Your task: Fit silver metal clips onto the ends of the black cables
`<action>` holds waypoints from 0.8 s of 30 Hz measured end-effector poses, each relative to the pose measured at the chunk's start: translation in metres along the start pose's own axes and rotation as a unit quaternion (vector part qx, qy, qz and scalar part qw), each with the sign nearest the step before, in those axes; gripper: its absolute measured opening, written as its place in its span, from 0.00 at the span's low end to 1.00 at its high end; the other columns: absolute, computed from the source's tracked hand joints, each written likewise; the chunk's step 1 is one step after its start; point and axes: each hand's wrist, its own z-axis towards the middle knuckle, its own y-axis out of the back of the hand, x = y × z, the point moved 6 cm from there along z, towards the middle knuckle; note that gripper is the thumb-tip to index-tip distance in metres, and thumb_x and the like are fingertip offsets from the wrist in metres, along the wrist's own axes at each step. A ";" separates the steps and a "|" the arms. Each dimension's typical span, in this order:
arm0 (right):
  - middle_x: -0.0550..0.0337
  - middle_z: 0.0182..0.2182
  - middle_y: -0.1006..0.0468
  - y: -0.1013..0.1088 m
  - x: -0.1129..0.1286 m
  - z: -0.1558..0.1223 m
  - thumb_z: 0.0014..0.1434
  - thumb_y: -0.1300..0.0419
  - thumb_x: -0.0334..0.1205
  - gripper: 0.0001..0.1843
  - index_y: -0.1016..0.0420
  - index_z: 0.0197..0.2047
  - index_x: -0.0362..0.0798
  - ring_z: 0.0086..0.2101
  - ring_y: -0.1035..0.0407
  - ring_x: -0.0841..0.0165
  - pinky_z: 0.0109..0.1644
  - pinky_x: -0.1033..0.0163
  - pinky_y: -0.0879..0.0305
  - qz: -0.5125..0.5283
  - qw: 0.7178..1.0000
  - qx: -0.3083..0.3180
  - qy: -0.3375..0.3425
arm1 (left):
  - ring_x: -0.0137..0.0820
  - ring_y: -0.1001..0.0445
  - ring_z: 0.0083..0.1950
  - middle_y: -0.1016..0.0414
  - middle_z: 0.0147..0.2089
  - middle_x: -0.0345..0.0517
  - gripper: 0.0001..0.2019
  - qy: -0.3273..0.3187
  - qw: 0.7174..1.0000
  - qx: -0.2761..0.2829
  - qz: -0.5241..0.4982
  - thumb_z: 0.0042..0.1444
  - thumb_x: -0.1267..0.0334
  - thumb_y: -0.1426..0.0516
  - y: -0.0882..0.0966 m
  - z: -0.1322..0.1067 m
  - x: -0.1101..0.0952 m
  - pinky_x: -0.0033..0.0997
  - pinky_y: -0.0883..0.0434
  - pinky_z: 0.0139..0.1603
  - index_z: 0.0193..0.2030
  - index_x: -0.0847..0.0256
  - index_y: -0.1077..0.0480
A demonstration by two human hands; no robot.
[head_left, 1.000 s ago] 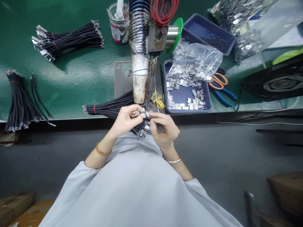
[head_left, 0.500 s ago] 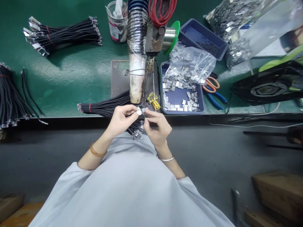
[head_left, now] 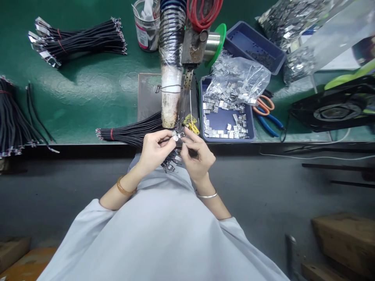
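Note:
My left hand (head_left: 156,151) is closed in a pinch on what looks like a thin black cable (head_left: 166,139), mostly hidden by the fingers. Something small and white shows at its fingertips. Opposite it, my right hand (head_left: 199,157) pinches a small metal USB connector (head_left: 181,134); the fingers cover part of it. The two sets of fingertips nearly meet under the soldering iron (head_left: 184,105) and beside the taped hose end (head_left: 170,113). A red-banded bundle of black cables (head_left: 131,130) lies beneath my left hand, its connector ends hanging over the table edge.
Right of the iron stands a blue tray (head_left: 218,123) of metal connectors with a plastic bag (head_left: 249,78) in it. Beyond are orange-and-blue-handled pliers (head_left: 268,113) and a black fan (head_left: 334,109). More cable bundles (head_left: 82,41) lie left; a solder spool (head_left: 215,45) sits behind.
Both hands have shifted slightly right, still pinched together below the iron. The whole view has moved a little as well.

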 end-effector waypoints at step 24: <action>0.55 0.43 0.13 0.002 0.003 0.015 0.61 0.36 0.26 0.10 0.28 0.36 0.51 0.41 0.16 0.66 0.44 0.61 0.18 -0.048 0.999 0.025 -0.005 | 0.22 0.34 0.23 0.20 0.27 0.42 0.07 -0.058 0.997 -0.046 0.030 0.54 0.68 0.41 0.000 -0.004 -0.001 0.21 0.37 0.24 0.31 0.64 0.20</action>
